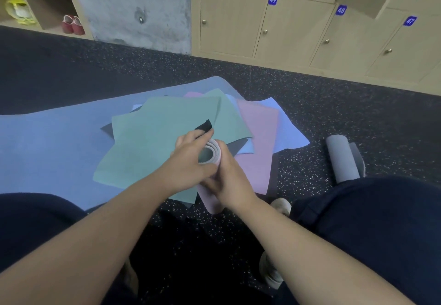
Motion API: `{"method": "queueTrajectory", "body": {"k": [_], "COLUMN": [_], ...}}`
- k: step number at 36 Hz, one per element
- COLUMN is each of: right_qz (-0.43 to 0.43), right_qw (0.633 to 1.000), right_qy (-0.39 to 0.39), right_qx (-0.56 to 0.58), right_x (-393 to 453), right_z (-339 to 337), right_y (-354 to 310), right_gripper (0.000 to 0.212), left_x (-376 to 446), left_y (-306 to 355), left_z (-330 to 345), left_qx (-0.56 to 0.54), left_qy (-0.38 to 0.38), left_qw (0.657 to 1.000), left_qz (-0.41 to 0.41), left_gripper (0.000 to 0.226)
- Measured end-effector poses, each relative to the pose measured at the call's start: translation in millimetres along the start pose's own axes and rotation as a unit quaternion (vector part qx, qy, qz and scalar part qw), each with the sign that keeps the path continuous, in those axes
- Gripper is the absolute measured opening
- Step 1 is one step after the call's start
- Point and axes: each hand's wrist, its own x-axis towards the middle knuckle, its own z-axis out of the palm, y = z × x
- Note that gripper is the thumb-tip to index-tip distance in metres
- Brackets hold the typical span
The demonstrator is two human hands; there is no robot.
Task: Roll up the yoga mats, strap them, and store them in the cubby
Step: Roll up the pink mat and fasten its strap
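We have the pink rolled mat (210, 199) held up on end between our knees, above the speckled floor (310, 104), with its spiral end facing us. Our right hand (232, 183) wraps the roll's side, fingers curled tight around it. Our left hand (191, 159) sits at the top end, fingers pinching the black strap (204, 125), whose free tip pokes up past them.

The risk, as we judge it: the strap is not yet around the roll, so if the right hand eases off, the layers could spring loose and the spiral widen. The strap tip could also slip out of the pinch while we try to feed it round. A roll held in the air has nothing to brace against, so the layers may telescope out sideways.

Flat mats (167, 123) in green, pink and blue lie fanned beneath, on the large blue mat (47, 147). A grey roll (341, 156) lies to our right.

Readable writing: the lockers (298, 25) carry blue number tags, 50, 49, 48 and 47.
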Motion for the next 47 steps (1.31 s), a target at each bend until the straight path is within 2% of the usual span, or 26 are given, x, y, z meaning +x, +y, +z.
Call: {"method": "queueTrajectory", "body": {"k": [3, 6, 8, 11, 17, 21, 25, 28, 31, 34, 39, 41, 43, 47], "right_qz": [-0.001, -0.009, -0.013, -0.019, -0.043, -0.053, -0.062, -0.046, -0.042, -0.025, 0.004, 0.011, 0.013, 0.001], "right_qw": [1.000, 1.000, 0.999, 0.997, 0.987, 0.989, 0.995, 0.997, 0.996, 0.994, 0.995, 0.997, 0.998, 0.998], "right_qy": [0.005, -0.005, -0.017, -0.039, -0.102, -0.086, -0.043, -0.044, -0.058, -0.084, -0.088, -0.071, -0.058, -0.060], "right_qx": [-0.007, -0.029, -0.040, -0.061, -0.120, -0.111, -0.060, -0.044, -0.048, -0.063, -0.056, -0.030, -0.005, -0.006], "right_x": [4.3, 15.8, 24.5, 37.1, 55.6, 62.5, 70.8, 72.5, 70.0, 67.3, 63.0, 62.0, 62.7, 63.6], "right_z": [-9.0, -25.3, -39.7, -61.2, -86.6, -80.2, -69.0, -61.5, -55.7, -50.4, -43.1, -40.7, -38.6, -36.1], "right_y": [-8.6, -23.5, -33.7, -48.1, -67.4, -70.0, -74.4, -72.4, -70.5, -66.5, -61.2, -60.7, -60.3, -62.7], "right_gripper": [0.067, 0.073, 0.071, 0.070, 0.079, 0.077, 0.076, 0.080, 0.082, 0.084, 0.096, 0.092, 0.080, 0.075], "left_x": [-0.1, 2.1, 4.5, 7.1, 11.9, 15.0, 20.7, 19.8, 17.2, 13.7, 12.4, 13.3, 15.3, 17.2], "left_y": [3.4, 12.0, 20.2, 30.6, 28.1, 24.3, 23.7, 17.2, 8.6, 3.9, 3.0, 2.2, 0.2, -0.2], "left_z": [-13.1, -34.2, -49.7, -74.6, -106.1, -112.9, -117.2, -122.2, -124.3, -120.0, -114.4, -115.0, -116.1, -114.1], "left_qx": [-0.060, -0.086, -0.109, -0.125, -0.076, -0.135, -0.144, -0.159, -0.149, -0.124, -0.087, -0.116, -0.162, -0.221], "left_qy": [0.033, 0.101, 0.128, 0.121, 0.057, 0.051, 0.105, 0.113, 0.058, 0.022, 0.026, 0.037, 0.044, 0.034], "left_qw": [0.998, 0.991, 0.986, 0.985, 0.994, 0.986, 0.977, 0.975, 0.986, 0.991, 0.995, 0.992, 0.986, 0.974], "left_qz": [0.013, 0.028, 0.015, 0.011, 0.053, 0.085, 0.120, 0.102, 0.048, 0.037, 0.040, 0.018, -0.013, -0.040], "left_gripper": [0.078, 0.049, 0.045, 0.053, 0.079, 0.076, 0.064, 0.047, 0.041, 0.047, 0.054, 0.060, 0.066, 0.039]}}
